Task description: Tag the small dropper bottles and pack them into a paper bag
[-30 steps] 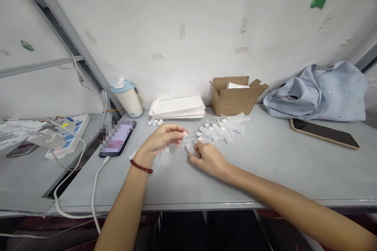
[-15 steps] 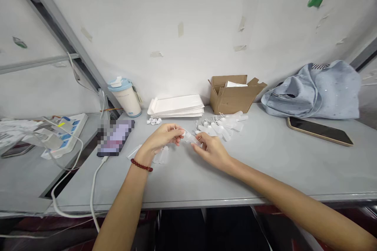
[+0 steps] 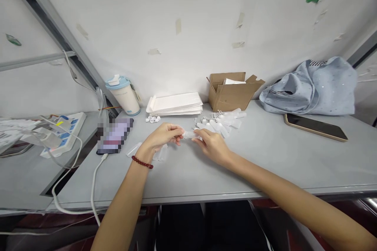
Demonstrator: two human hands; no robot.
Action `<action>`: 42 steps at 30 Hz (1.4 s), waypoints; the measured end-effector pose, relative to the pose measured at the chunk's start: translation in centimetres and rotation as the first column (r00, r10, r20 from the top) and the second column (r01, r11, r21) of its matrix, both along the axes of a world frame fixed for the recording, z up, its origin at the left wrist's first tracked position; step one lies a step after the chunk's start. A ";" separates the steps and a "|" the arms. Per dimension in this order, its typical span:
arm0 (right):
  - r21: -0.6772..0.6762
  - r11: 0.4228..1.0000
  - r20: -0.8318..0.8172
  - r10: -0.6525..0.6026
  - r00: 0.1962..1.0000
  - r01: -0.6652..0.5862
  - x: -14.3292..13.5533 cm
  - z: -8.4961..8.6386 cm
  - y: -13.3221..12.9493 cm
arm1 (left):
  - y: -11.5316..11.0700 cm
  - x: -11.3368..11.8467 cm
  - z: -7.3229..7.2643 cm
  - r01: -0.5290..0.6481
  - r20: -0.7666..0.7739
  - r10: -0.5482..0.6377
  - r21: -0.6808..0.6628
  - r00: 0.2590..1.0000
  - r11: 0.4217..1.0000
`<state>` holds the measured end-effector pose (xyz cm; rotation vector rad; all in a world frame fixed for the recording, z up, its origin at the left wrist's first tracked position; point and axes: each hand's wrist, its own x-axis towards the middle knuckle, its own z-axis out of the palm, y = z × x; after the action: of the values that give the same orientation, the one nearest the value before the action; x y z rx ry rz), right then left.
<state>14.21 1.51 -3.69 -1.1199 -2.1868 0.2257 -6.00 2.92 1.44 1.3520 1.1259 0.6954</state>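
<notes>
Between my two hands is a small translucent tube (image 3: 190, 135) with a white cap. My left hand (image 3: 166, 136) pinches its capped end between thumb and fingers. The other end is held in the fingertips of my right hand (image 3: 212, 144). Behind my right hand lies a pile of translucent tubes with white loops (image 3: 219, 126). More clear tubes (image 3: 160, 153) lie beside and partly behind my left wrist. A small cluster of white caps (image 3: 152, 119) sits behind my left hand.
White envelopes (image 3: 175, 104) are stacked at the back, beside an open cardboard box (image 3: 229, 97) and a cup (image 3: 125, 96). A phone with a cable (image 3: 116, 135) is left; another phone (image 3: 315, 126) and a blue cloth bag (image 3: 312, 88) are right. A power strip (image 3: 66, 137) is far left.
My right fingers have shifted slightly on the tube, which now lies more level between my hands. The whole view has moved a little.
</notes>
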 end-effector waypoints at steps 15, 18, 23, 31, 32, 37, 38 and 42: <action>-0.167 0.985 -0.197 0.012 0.980 -0.045 0.0 1.1 -0.1 | 0.0 0.2 0.1 -0.043 0.023 0.040 0.129 0.999 0.991; -0.213 0.975 -0.231 0.016 0.973 -0.066 -0.1 1.5 -0.3 | 0.1 0.1 -0.1 -0.063 0.044 0.057 0.128 0.997 0.990; -0.227 0.972 -0.269 -0.002 0.963 -0.061 -0.3 1.7 -0.5 | 0.1 0.2 -0.2 -0.071 0.108 0.060 0.104 0.992 0.992; -0.192 0.981 -0.274 -0.018 0.962 -0.036 -0.2 1.2 -0.4 | -0.1 0.5 0.2 -0.052 0.000 0.052 0.069 0.999 0.996; -0.192 0.981 -0.271 -0.016 0.963 -0.038 -0.1 1.2 -0.4 | -0.1 0.5 0.3 -0.049 -0.005 0.049 0.088 0.999 0.995; -0.192 0.980 -0.250 -0.005 0.968 -0.044 0.0 1.5 -0.3 | -0.4 0.5 0.8 -0.014 -0.064 0.026 0.184 0.998 0.983; -0.189 0.981 -0.247 -0.005 0.969 -0.043 0.0 1.5 -0.3 | -0.5 0.5 0.9 -0.010 -0.069 0.023 0.187 0.997 0.982; -0.161 0.986 -0.242 -0.008 0.970 -0.032 0.0 1.4 -0.2 | -0.4 0.4 0.7 -0.001 -0.051 0.010 0.177 0.999 0.984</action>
<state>14.20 1.28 -2.26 -1.1048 -1.9858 0.5281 -5.55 2.55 2.13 1.5250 1.1305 0.7829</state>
